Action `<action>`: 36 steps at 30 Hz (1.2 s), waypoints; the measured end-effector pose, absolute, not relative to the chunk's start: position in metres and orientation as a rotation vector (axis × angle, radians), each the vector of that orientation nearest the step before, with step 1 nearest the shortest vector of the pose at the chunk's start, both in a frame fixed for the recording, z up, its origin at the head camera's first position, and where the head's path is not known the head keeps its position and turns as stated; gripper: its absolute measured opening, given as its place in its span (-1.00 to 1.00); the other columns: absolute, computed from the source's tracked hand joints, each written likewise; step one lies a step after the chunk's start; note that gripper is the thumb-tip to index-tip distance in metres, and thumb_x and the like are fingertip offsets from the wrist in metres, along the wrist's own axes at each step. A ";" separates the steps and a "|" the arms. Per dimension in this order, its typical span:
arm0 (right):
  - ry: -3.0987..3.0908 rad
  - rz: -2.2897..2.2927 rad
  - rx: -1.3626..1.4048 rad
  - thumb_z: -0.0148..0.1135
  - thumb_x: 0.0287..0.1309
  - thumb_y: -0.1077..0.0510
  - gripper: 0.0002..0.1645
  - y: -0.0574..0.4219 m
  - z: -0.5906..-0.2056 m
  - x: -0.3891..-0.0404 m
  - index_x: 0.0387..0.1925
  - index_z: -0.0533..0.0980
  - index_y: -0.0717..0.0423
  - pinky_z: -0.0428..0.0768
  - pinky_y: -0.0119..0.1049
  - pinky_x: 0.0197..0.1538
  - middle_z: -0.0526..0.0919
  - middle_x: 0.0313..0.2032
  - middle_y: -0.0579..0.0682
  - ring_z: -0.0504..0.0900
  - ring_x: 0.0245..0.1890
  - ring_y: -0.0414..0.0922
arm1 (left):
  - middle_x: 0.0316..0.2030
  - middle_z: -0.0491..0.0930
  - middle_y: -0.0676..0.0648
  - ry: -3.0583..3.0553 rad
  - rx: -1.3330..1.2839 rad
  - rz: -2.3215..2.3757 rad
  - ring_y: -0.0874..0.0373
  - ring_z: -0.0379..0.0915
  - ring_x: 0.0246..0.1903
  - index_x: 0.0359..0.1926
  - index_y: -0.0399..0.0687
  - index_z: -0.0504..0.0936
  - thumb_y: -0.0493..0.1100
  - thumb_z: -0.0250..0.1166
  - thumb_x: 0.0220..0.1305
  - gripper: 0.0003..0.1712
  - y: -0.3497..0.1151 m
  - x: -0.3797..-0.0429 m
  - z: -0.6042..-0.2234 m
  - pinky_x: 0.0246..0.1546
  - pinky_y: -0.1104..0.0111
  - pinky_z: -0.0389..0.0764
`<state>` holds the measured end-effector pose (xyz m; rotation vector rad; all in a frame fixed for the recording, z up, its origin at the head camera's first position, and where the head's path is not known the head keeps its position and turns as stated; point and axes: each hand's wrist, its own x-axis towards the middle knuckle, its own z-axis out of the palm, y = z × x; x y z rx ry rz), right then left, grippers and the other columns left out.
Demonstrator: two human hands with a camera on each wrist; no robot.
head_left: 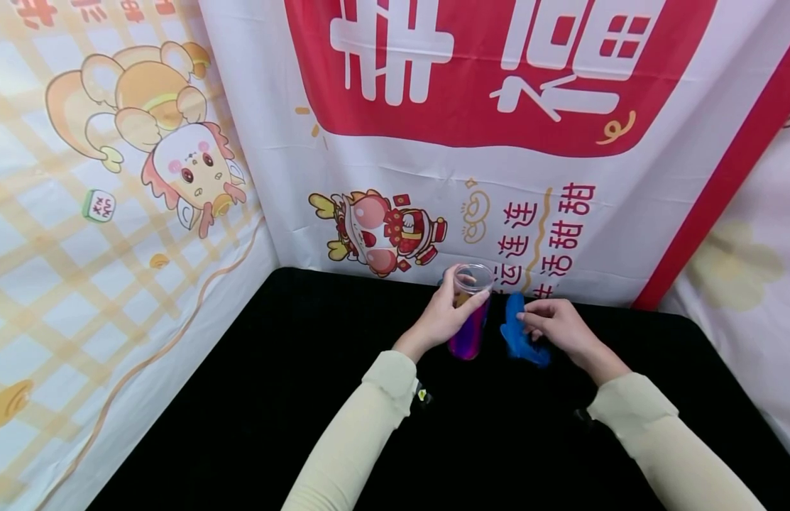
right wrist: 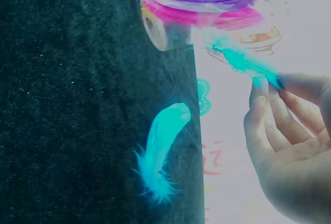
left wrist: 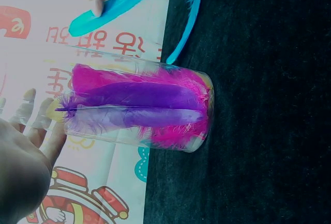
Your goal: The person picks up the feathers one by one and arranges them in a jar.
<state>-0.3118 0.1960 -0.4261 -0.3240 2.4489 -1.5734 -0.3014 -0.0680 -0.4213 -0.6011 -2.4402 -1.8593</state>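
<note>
My left hand [head_left: 441, 312] grips a clear cylindrical container [head_left: 476, 285] near its top, fingers and thumb around its wall. Purple feathers [left wrist: 139, 97] and pink feathers [left wrist: 89, 79] stand inside it, with a little yellow showing too. To the right of the container, my right hand [head_left: 556, 328] pinches a blue feather [right wrist: 243, 62] by one end, between thumb and fingertips. A second blue feather [right wrist: 161, 136] lies curved on the black cloth, below the held one. The container's lower end meets the black cloth.
Black cloth [head_left: 292, 397] covers the table. A white printed curtain [head_left: 273, 156] with red characters hangs right behind its far edge, close to both hands. A patterned sheet [head_left: 81, 270] hangs on the left and another [head_left: 752, 270] on the right.
</note>
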 end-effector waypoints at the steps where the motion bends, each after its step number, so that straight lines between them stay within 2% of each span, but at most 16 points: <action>1: 2.446 -1.584 -0.324 0.25 0.44 0.10 -0.58 0.196 -0.425 -0.312 0.04 0.57 0.44 0.72 -0.05 -0.14 0.74 -0.32 0.02 0.66 -0.38 -0.16 | 0.24 0.42 0.13 -2.438 -0.604 -1.861 0.16 0.36 0.29 0.51 0.18 0.07 0.24 0.22 0.46 -0.21 -0.068 -0.301 -0.421 0.36 0.03 0.36; 6: 2.429 -1.639 -0.327 0.23 0.46 0.06 -0.54 0.197 -0.417 -0.309 0.08 0.57 0.43 0.71 -0.07 -0.13 0.71 -0.33 0.07 0.64 -0.38 -0.15 | 0.28 0.41 0.04 -2.428 -0.608 -1.870 0.13 0.34 0.32 0.52 0.15 0.06 0.21 0.21 0.47 -0.20 -0.068 -0.300 -0.421 0.40 0.01 0.32; 13: 2.397 -1.742 -0.318 0.22 0.47 0.06 -0.51 0.193 -0.407 -0.305 0.08 0.54 0.48 0.70 -0.22 -0.20 0.69 -0.37 0.00 0.65 -0.34 -0.16 | 0.36 0.37 -0.18 -2.414 -0.625 -1.887 0.08 0.33 0.33 0.53 0.12 0.05 0.19 0.21 0.48 -0.21 -0.068 -0.301 -0.422 0.40 -0.01 0.30; 24: 2.464 -1.761 -0.377 0.31 0.40 0.06 -0.52 0.190 -0.386 -0.302 0.11 0.59 0.39 0.66 -0.33 -0.25 0.74 -0.33 -0.12 0.63 -0.39 -0.18 | 0.29 0.41 -0.01 -2.414 -0.625 -1.882 0.14 0.34 0.31 0.53 0.14 0.04 0.19 0.21 0.48 -0.20 -0.069 -0.301 -0.421 0.41 0.02 0.31; 28: 2.475 -1.777 -0.378 0.34 0.37 0.05 -0.52 0.188 -0.382 -0.301 0.08 0.60 0.39 0.67 -0.32 -0.26 0.76 -0.32 -0.12 0.64 -0.40 -0.17 | 0.27 0.42 0.07 -2.423 -0.614 -1.868 0.17 0.35 0.30 0.53 0.15 0.05 0.19 0.21 0.47 -0.20 -0.069 -0.302 -0.422 0.39 0.07 0.33; 36: 2.431 -1.854 -0.382 0.28 0.42 0.06 -0.48 0.186 -0.372 -0.300 0.14 0.54 0.45 0.71 -0.26 -0.21 0.75 -0.31 -0.17 0.64 -0.31 -0.22 | 0.25 0.43 0.07 -2.421 -0.611 -1.865 0.17 0.35 0.30 0.52 0.15 0.06 0.18 0.21 0.47 -0.22 -0.068 -0.302 -0.422 0.40 0.06 0.32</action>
